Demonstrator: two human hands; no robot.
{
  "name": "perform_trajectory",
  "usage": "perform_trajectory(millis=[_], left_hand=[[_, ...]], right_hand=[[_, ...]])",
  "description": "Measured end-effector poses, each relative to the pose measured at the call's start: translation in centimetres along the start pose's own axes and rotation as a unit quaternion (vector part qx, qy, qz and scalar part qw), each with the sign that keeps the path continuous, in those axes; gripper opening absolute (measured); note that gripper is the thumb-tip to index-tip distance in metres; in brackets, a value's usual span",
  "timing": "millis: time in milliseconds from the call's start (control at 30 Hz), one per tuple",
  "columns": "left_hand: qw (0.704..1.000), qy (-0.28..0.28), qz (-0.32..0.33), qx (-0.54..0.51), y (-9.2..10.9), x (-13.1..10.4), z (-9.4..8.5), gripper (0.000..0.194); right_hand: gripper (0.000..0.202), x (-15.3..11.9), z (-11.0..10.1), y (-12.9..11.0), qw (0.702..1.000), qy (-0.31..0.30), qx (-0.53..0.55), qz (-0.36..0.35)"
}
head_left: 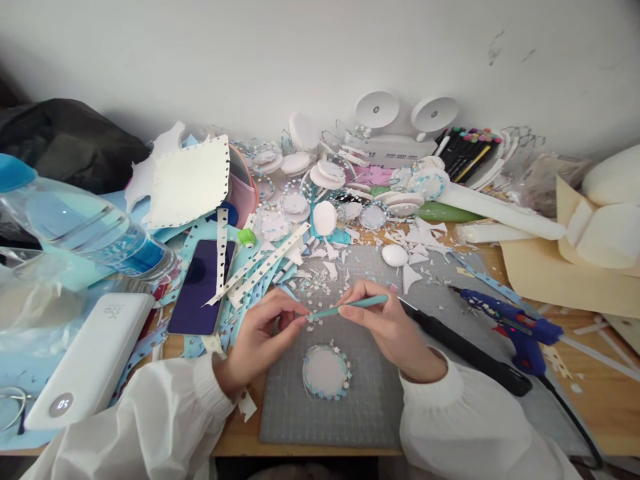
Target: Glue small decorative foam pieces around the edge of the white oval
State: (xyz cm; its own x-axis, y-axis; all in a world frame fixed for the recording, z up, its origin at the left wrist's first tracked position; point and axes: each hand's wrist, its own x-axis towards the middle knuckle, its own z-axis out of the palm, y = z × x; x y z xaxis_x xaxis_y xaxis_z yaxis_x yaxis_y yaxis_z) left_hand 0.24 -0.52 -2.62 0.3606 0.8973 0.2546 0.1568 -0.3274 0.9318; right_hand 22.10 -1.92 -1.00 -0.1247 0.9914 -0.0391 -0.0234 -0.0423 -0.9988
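My right hand (377, 323) holds slim teal tweezers (363, 303) between thumb and fingers, with their tip pointing left. The thumb and index finger of my left hand (270, 330) are pinched together at that tip; whatever is between them is too small to make out. Tiny pale paper stars (311, 327) lie just under the fingertips. Below both hands, a round white disc (326, 372) ringed with small blue and white stars lies flat on the grey cutting mat (300, 427).
A blue glue gun (510, 320) and a black-handled tool (465, 350) lie right. Left are a phone (200, 287), a white power bank (90, 360), a water bottle (100, 227) and punched paper strips (270, 263). Finished-looking discs (295, 203) and paper scraps (425, 233) crowd the back.
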Motion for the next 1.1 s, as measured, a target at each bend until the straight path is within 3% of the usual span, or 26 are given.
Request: perform_trajectory(millis=[467,700,867,1100], left_hand=[[1.0,0.02,0.006,0.003,0.3,0.0,-0.1,0.004],[0.993,0.06,-0.097,-0.031,0.8,0.3,-0.1,0.016],[0.984,0.067,-0.146,-0.077,0.4,0.4,-0.2,0.03],[0.963,0.072,-0.161,-0.203,-0.2,0.5,-0.4,0.032]], right_hand=[[0.02,-0.1,0.4,0.0,1.0,0.019,-0.019,-0.013],[0.013,1.1,0.3,0.8,0.98,0.121,-0.143,-0.07],[0.006,1.9,1.1,2.5,0.963,0.108,-0.214,-0.123],[0.005,2.4,2.0,3.4,0.951,0.115,-0.247,-0.143]])
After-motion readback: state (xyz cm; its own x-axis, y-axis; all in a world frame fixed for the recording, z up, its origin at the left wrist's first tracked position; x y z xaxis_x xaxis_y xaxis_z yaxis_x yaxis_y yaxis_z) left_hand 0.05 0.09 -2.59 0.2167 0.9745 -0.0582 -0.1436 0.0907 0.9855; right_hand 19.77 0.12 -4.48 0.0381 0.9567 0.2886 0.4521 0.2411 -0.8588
